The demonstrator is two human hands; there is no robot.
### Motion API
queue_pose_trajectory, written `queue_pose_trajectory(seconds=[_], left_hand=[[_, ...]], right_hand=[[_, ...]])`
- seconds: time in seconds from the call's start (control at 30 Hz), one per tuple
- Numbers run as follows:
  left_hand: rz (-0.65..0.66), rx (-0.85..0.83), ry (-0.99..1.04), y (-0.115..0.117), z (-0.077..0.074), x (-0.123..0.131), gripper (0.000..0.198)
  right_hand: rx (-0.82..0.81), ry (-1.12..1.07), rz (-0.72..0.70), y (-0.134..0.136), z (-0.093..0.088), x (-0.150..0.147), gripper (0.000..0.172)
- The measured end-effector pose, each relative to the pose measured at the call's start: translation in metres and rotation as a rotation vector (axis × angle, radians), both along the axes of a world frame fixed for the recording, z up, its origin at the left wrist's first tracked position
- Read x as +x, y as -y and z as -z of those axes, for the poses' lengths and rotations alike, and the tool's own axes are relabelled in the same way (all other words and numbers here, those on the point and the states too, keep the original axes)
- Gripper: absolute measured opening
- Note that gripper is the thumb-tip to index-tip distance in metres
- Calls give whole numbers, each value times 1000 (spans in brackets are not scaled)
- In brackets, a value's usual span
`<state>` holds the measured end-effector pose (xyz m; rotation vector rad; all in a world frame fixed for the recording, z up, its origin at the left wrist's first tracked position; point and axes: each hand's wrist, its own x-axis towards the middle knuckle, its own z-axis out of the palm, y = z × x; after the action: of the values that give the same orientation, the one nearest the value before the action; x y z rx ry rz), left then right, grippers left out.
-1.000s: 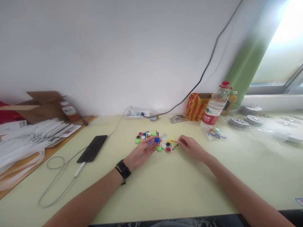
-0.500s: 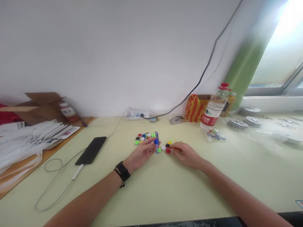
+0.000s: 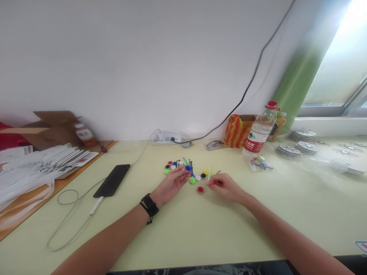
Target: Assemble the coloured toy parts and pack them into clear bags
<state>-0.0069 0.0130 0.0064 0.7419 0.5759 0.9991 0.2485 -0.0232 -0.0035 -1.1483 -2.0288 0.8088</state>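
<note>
A scatter of small coloured discs and thin sticks (image 3: 183, 167) lies on the pale yellow-green table (image 3: 200, 225). My left hand (image 3: 172, 184) is palm up, its fingertips pinched on a small blue disc piece (image 3: 188, 168) at the near edge of that scatter. My right hand (image 3: 226, 187) rests on the table with its fingers closed on a thin red stick (image 3: 211, 184). A lone red disc (image 3: 200, 189) lies on the table just left of that stick's tip. A black band sits on my left wrist.
A black phone (image 3: 112, 180) on a grey cable lies to the left. A water bottle (image 3: 259, 133), a striped bag (image 3: 236, 130) and a power strip (image 3: 166, 138) stand at the back. White paper bags (image 3: 37, 164) pile at left; stacked discs (image 3: 298, 143) and a small packet (image 3: 260, 162) lie at right.
My right hand drew back toward me from the pile with the red stick. The red disc now lies apart from the scatter, nearer to me. My left hand shifted only slightly.
</note>
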Motion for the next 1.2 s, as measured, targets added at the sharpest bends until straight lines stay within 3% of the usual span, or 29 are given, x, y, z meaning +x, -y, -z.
queue_pose_trajectory(seconds=[0.2,0.5,0.67,0.93,1.1,1.2], left_hand=[[38,41,-14,0,2,1,14],[-70,124,-213,4,2,4,28],[-70,327,-389,9,5,9,29],[-206,923,-682,28,0,15,27],[-203,1000,-711,31,-3,16,8],[-148,965,-675,29,-3,16,12]], right_hand=[[15,-37,89,-1,-3,4,48],[58,-24,124,-1,-3,2,49],[77,-23,119,-1,-2,1,43],[67,-45,116,1,-2,0,42],[22,-72,48,3,-6,-5,40],[-17,-64,-19,6,-7,-11,39]])
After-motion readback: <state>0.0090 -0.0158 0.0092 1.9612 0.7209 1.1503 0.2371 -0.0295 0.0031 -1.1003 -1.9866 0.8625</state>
